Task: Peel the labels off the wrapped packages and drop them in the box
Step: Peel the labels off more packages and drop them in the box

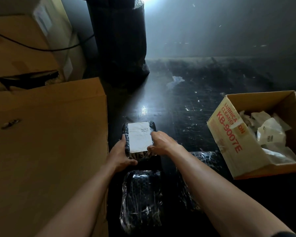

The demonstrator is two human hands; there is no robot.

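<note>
Nearest my lens, a bare black wrapped package (141, 199) lies on the dark floor (186, 106) between my two forearms, with another (203, 161) under my right arm. Beyond them my left hand (120, 157) clamps the near-left corner of the labelled package (138, 139), thumb on top, fingers wrapped around its side. My right hand (162, 142) rests on the package's right side, fingertips curled at the edge of the white label (138, 136); whether they have pinched a corner I cannot tell. The label looks flat and fully stuck. Well off to the right of my right hand sits the open cardboard box (229, 134), already holding crumpled white labels (270, 132). To the left of my left hand stands a large closed carton (46, 134). My reading: a hasty pull could tear the paper, leaving scraps on the film, or stretch the plastic wrap if the left hand's hold slips.
</note>
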